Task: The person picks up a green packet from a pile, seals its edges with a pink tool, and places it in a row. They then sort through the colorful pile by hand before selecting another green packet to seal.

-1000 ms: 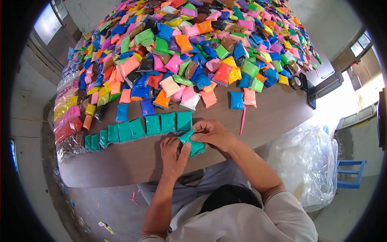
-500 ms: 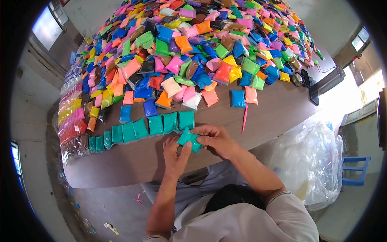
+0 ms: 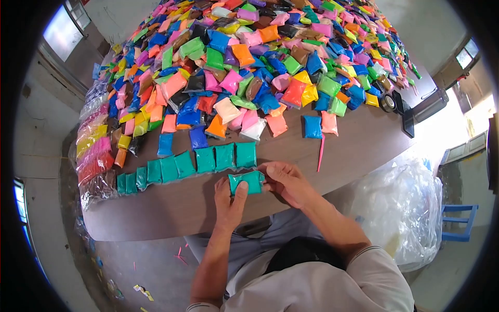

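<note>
Both forearms reach forward over the near edge of the brown bench [image 3: 171,208]. The left hand [image 3: 228,200] pinches the left end of a soft teal packet [image 3: 246,182], thumb on top; the right hand [image 3: 286,182] pinches its right end, fingers curled. The packet lies flat, just in front of a row of teal packets [image 3: 192,164]. Beyond sits a heap of glossy, pillow-shaped coloured packets [image 3: 260,57].
</note>
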`<state>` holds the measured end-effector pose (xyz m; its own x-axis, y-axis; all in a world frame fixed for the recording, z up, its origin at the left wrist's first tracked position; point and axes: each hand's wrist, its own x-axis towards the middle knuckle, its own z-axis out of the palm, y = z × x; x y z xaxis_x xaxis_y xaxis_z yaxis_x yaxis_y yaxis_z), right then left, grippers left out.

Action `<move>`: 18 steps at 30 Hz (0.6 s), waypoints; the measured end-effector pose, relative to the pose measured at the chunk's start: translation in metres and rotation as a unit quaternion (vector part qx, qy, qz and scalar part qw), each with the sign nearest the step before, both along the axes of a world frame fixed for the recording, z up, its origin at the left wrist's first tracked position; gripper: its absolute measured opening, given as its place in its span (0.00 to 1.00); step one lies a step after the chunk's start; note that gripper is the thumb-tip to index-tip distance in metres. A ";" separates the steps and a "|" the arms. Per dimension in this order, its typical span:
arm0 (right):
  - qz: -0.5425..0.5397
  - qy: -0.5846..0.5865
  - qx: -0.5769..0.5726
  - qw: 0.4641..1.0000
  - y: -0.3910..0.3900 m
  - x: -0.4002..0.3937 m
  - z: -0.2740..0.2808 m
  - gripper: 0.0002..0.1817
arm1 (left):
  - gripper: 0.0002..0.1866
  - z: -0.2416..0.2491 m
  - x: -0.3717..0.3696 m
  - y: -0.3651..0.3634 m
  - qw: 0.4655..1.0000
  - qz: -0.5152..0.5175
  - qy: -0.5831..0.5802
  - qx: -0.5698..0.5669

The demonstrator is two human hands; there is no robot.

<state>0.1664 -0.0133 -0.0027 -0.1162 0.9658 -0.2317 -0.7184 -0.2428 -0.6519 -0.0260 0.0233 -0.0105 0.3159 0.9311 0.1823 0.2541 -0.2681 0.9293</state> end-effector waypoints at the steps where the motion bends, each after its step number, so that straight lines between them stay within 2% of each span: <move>1: -0.010 -0.011 -0.006 1.000 -0.004 0.001 -0.004 0.15 | 0.17 0.002 0.001 -0.001 1.000 0.005 -0.001 -0.002; 4: 0.025 -0.126 0.033 0.991 -0.012 0.003 -0.005 0.15 | 0.18 -0.001 0.003 -0.001 1.000 0.014 -0.003 -0.003; 18: 0.003 -0.160 0.007 0.987 -0.007 0.000 -0.001 0.09 | 0.18 0.001 0.004 -0.002 0.999 0.009 0.036 0.037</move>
